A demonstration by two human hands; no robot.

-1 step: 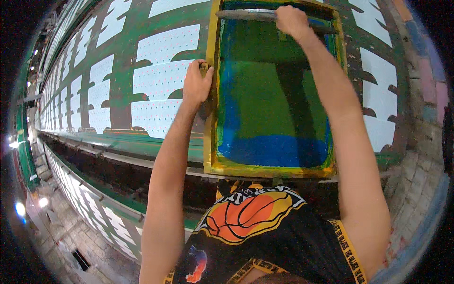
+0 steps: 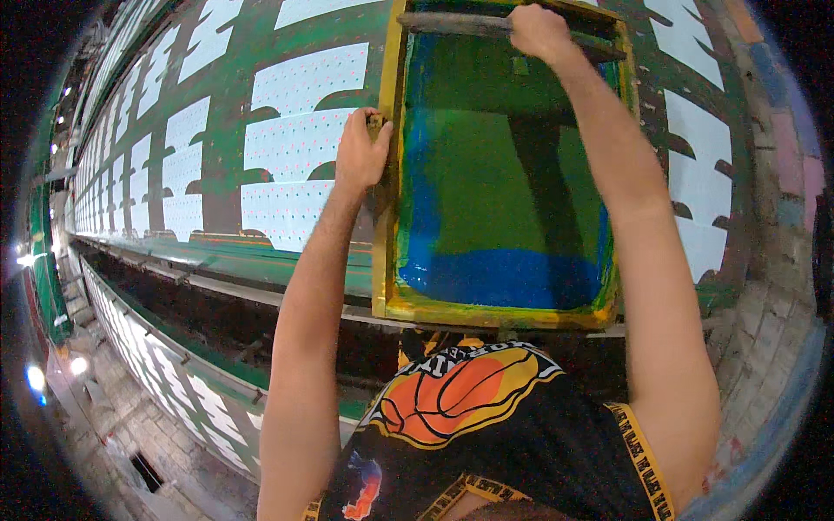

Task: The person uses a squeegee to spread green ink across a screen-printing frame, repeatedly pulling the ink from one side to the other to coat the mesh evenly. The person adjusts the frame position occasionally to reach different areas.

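A yellow-rimmed screen frame [image 2: 384, 217] holds a dark green mesh [image 2: 469, 182], with blue ink [image 2: 495, 276] pooled along its near end and left side. My right hand [image 2: 539, 33] is closed on a long squeegee bar [image 2: 452, 22] lying across the far end of the frame. My left hand [image 2: 363, 148] has its fingers curled round a small knob or block [image 2: 377, 123] on the frame's left side, partly hidden by the fingers. The green printing table [image 2: 304, 260] under the frame bears rows of white pieces [image 2: 300, 143] with small pink and dark dots.
More white pieces [image 2: 695, 234] lie right of the frame. Along the near side, a dark gap [image 2: 174, 293] separates this table from another row of white pieces [image 2: 195, 399] at lower left. Paved floor [image 2: 769, 217] shows at right and lower left, with bright lamps [image 2: 36, 379] at far left.
My right hand and the squeegee have shifted very slightly to the right within the view. My left hand stays in about the same place.
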